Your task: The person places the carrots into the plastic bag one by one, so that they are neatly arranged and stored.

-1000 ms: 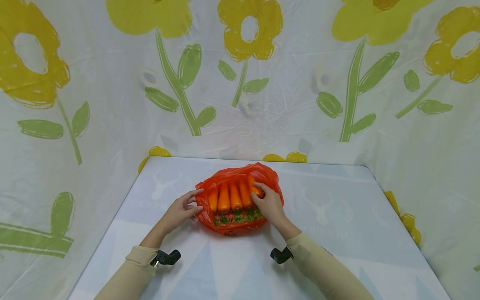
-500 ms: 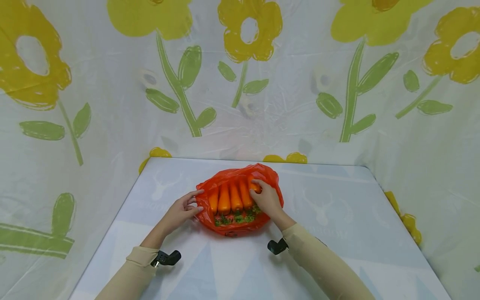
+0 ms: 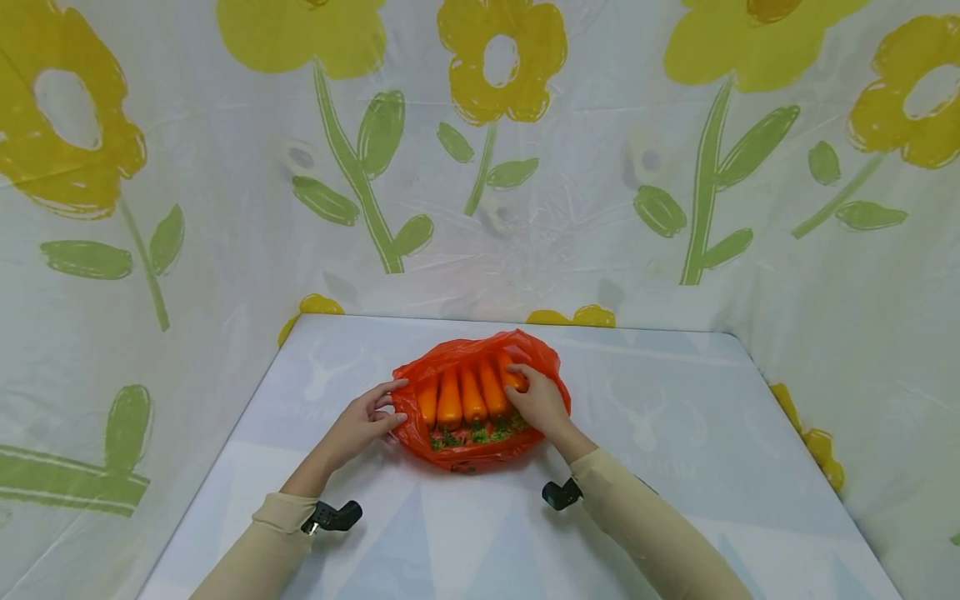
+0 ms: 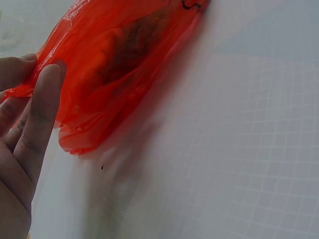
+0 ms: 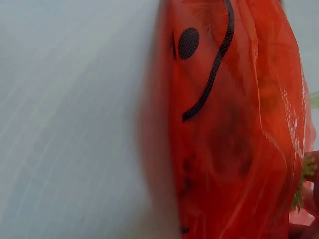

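A red plastic bag (image 3: 468, 461) lies on the table with its mouth spread wide. Inside it, several orange carrots (image 3: 472, 398) sit side by side, their leafy green tops (image 3: 480, 435) toward the person. At the left edge my left hand (image 3: 358, 429) pinches the bag's rim; the left wrist view shows the red film (image 4: 99, 84) between thumb and fingers (image 4: 42, 107). My right hand (image 3: 545, 406) reaches into the bag and grips the rightmost carrot (image 3: 505, 367) with thumb and fingers. Only a sliver of that hand shows in the right wrist view, behind the bag wall (image 5: 229, 134).
The pale patterned table (image 3: 637, 517) extends around the bag on all sides. Behind and beside it hang white curtains (image 3: 585, 225) printed with yellow flowers. Black camera mounts (image 3: 337, 516) are strapped to both wrists.
My right hand, still on the rightmost carrot, shifts slightly left, then back to the right. The bag's right side bulges a little further right now. My left hand stays in place.
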{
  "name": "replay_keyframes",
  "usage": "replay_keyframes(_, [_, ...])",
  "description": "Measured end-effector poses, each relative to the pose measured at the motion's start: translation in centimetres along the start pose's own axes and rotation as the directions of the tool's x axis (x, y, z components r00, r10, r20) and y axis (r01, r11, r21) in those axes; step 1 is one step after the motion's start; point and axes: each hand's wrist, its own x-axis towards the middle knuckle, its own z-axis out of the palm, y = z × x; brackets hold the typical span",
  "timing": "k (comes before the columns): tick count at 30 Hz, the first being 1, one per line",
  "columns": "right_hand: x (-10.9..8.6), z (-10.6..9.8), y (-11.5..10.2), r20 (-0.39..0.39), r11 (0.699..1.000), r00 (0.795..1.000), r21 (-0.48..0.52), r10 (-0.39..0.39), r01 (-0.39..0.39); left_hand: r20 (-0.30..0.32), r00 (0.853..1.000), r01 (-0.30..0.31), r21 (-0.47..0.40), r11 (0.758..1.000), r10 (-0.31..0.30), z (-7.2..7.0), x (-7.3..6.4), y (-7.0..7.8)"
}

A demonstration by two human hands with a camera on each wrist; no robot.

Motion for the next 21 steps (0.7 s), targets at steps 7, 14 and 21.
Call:
replay_keyframes(7, [-0.3, -0.5, 0.8, 0.044, 1.0, 0.999, -0.015, -0.004, 0.005, 0.002, 1.0, -0.009, 0.001, 1.0, 0.009, 0.0, 0.1, -0.3])
replay_keyframes(14, [-0.4, -0.9, 1.0, 0.09, 0.998, 0.996, -0.06, -0.002, 0.007, -0.003, 1.0, 0.001, -0.01, 1.0, -0.001, 0.0, 0.1, -0.2])
replay_keyframes(21, [-0.9, -1.1, 1.1, 0.128, 0.997, 0.992, -0.083, 0.009, 0.002, -0.003, 1.0, 0.012, -0.001, 1.0, -0.012, 0.0, 0.0, -0.1])
